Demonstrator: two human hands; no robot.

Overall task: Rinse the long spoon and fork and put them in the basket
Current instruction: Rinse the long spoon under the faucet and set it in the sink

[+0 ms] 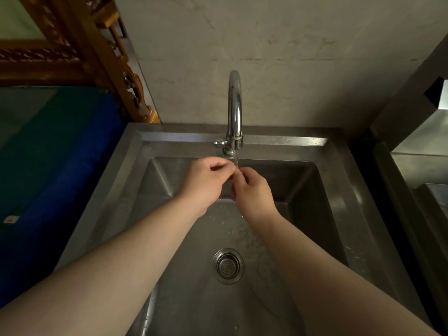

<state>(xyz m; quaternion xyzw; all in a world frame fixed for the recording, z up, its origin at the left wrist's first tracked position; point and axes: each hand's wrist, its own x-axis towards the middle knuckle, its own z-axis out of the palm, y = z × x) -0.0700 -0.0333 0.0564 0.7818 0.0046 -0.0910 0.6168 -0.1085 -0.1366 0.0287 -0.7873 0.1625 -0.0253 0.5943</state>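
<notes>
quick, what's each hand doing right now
Left hand: fingers curled shut under the tap; what it grips cannot be told.
Right hand: fingers curled shut beside it; contents hidden too.

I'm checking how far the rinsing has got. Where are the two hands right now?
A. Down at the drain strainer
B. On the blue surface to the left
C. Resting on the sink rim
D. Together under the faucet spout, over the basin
D: the left hand and right hand meet just below the faucet spout, above the sink basin.
</notes>
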